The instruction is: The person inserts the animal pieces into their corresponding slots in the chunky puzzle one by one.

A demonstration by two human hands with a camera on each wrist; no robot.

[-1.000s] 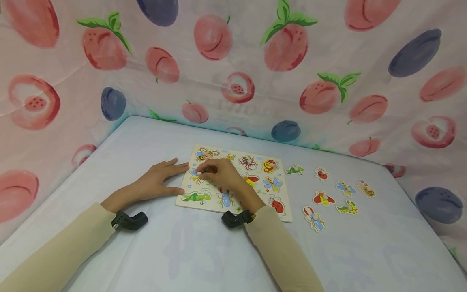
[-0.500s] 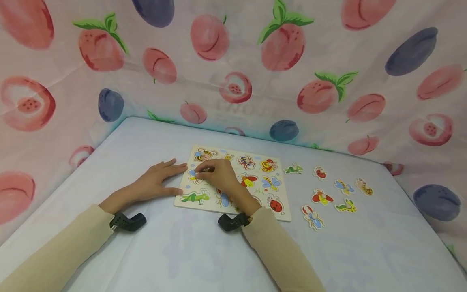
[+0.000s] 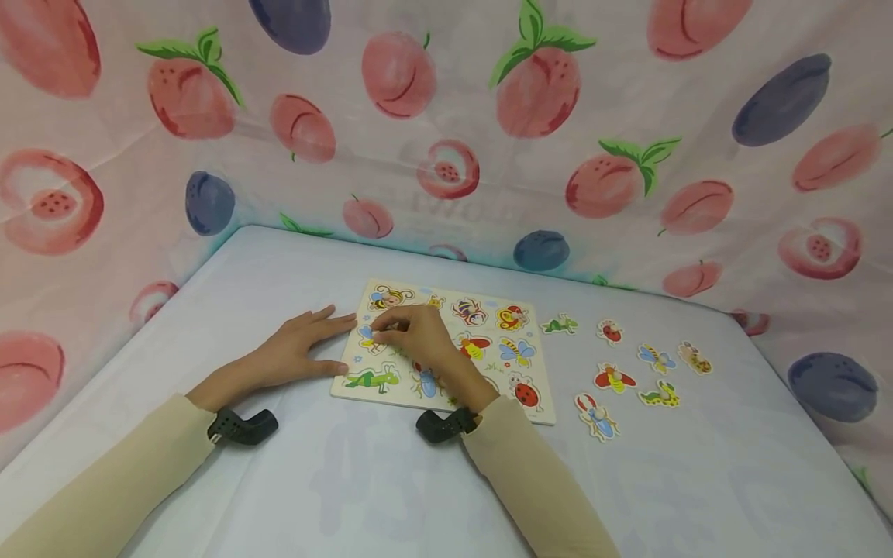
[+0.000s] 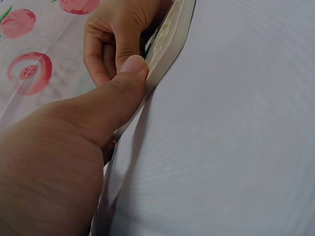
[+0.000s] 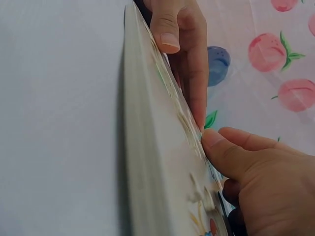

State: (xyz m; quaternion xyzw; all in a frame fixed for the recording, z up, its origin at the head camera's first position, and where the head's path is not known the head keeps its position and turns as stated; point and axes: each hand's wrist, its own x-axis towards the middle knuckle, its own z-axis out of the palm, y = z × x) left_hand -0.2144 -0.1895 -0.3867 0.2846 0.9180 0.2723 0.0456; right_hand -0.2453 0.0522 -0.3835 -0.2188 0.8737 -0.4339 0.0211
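A wooden insect puzzle board (image 3: 543, 404) lies on the white-covered table in the head view. My right hand (image 3: 425, 339) reaches over its left part, thumb and forefinger pinching a small blue-winged insect puzzle piece (image 3: 367, 341) at its slot. The fingers partly cover that piece. Spread flat at the board's left edge, my left hand (image 3: 289, 353) touches it with fingertips and thumb. In the left wrist view the left thumb (image 4: 120, 86) presses near the board's corner. Below my right hand lies a green grasshopper picture (image 3: 373, 378) on the board.
Several loose insect pieces lie right of the board, among them a grasshopper (image 3: 560, 324), a ladybug (image 3: 609, 332), a blue-winged bee (image 3: 656, 358), a red beetle (image 3: 615, 377), a caterpillar (image 3: 659, 394) and a stag beetle (image 3: 596, 417). A fruit-patterned cloth (image 3: 321, 186) stands behind.
The head view has shifted slightly. My right fingertips have closed in a little over the blue-winged piece, and the pale knob seen between them earlier is now hidden. My left hand stays put.
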